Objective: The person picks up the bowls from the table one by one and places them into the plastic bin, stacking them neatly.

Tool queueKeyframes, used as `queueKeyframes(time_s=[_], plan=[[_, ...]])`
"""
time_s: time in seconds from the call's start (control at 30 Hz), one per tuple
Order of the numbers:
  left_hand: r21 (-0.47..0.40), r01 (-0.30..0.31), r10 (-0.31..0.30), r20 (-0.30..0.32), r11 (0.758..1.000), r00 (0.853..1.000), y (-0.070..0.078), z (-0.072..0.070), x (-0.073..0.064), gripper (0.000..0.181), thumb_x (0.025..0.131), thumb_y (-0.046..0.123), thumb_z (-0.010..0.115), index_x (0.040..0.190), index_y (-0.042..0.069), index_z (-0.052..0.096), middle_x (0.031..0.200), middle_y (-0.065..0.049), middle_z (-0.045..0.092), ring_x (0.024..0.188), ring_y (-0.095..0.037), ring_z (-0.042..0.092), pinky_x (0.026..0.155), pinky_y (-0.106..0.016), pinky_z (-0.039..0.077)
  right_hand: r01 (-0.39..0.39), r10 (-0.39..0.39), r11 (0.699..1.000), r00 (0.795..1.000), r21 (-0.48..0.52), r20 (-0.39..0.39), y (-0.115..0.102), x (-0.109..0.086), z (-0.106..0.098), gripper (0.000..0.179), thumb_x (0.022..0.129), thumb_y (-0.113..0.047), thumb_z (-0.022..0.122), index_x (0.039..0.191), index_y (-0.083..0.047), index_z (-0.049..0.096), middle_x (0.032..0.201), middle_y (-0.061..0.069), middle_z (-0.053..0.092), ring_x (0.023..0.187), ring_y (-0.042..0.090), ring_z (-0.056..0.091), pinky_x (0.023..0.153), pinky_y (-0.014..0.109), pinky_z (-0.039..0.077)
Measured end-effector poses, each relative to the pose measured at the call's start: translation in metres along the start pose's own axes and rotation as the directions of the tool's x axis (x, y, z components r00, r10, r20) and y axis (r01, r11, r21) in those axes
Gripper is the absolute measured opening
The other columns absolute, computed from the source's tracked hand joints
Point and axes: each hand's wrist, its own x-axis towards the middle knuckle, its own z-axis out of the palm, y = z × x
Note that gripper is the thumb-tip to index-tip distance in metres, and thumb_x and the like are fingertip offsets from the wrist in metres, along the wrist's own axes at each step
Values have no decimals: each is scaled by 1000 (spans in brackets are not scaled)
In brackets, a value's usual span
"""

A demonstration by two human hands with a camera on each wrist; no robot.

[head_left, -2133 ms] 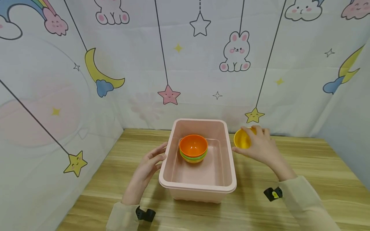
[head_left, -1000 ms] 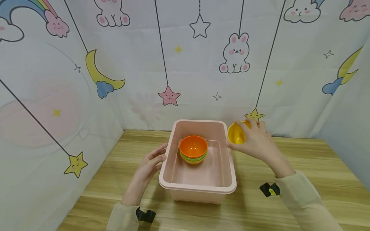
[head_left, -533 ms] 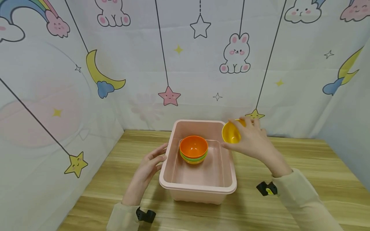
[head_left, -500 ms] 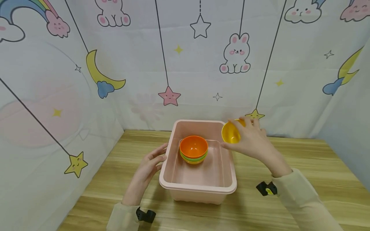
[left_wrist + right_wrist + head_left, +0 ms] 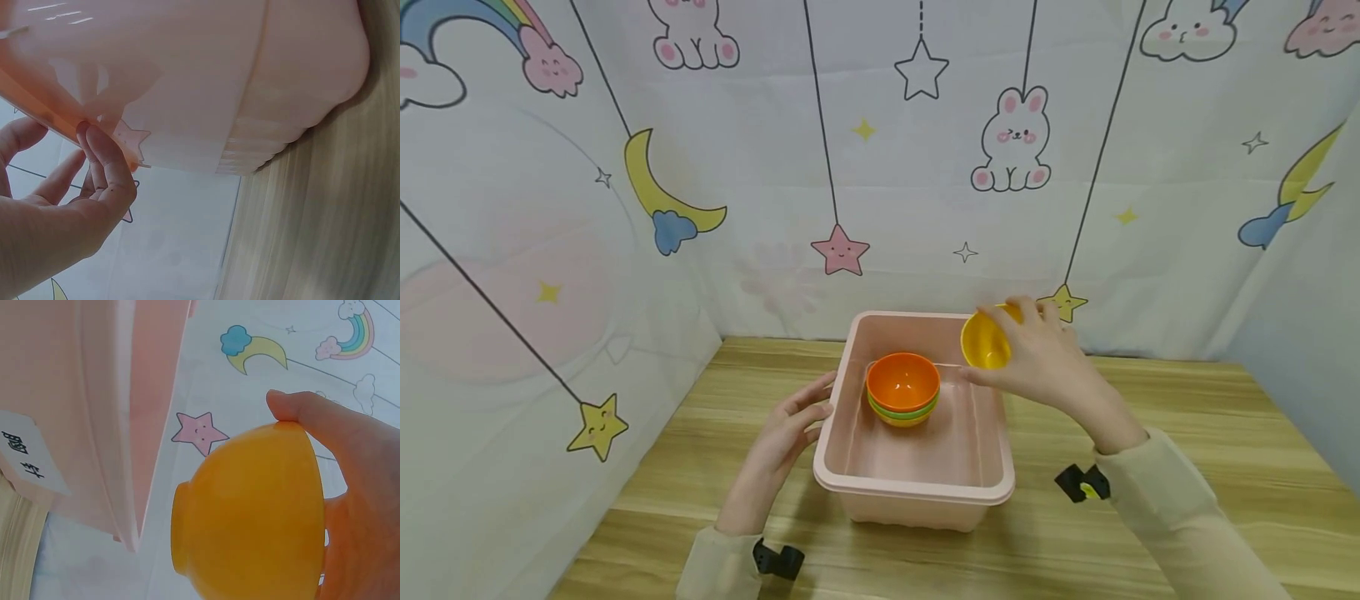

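My right hand grips a yellow bowl by its rim. The bowl is tilted on its side, over the right rim of a pink plastic bin; its rounded outside and foot face the right wrist camera. Inside the bin, left of its middle, stands a stack of bowls: an orange bowl on top, a green bowl under it and a yellow one lowest. My left hand rests its loosely bent fingertips against the bin's left rim, seen closer in the left wrist view, where the fingers touch the lip.
The bin stands on a wood-grain table, which shows bare on both sides. A white cloth printed with stars, a moon and a rabbit hangs behind and to the left. A white label is stuck on the bin's outer side.
My right hand has carried the yellow bowl up and leftward, from beside the bin to over its right rim. My left hand and the stacked bowls stay where they were.
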Motion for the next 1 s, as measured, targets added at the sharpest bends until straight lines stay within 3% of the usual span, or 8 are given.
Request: queueKeyframes(time_s=[0.43, 0.73, 1.0], plan=[[0, 1, -1, -8, 1000, 1000, -1, 1, 0, 55, 90, 7, 56, 144, 7, 44, 134, -11, 48, 109, -10, 56, 90, -32, 48, 23, -24, 999, 999, 24, 27, -11, 10, -3, 94, 70, -76, 63, 146, -27, 37, 147, 14, 32, 130, 42, 26, 93, 69, 36], [10, 1, -1, 5, 1000, 1000, 0, 0, -1, 56, 90, 6, 56, 145, 5, 42, 137, -15, 46, 109, -10, 55, 90, -31, 48, 45, -47, 999, 998, 30, 44, -21, 18, -4, 90, 73, -68, 66, 147, -28, 36, 148, 16, 32, 129, 44, 28, 96, 68, 34], [9, 3, -3, 3, 1000, 1000, 0, 0, -1, 55, 91, 6, 55, 145, 5, 42, 138, -17, 45, 110, -11, 55, 90, -31, 48, 37, -40, 998, 997, 41, 71, -28, 25, 1, 88, 74, -68, 65, 146, -27, 37, 148, 15, 31, 129, 41, 29, 92, 67, 39]])
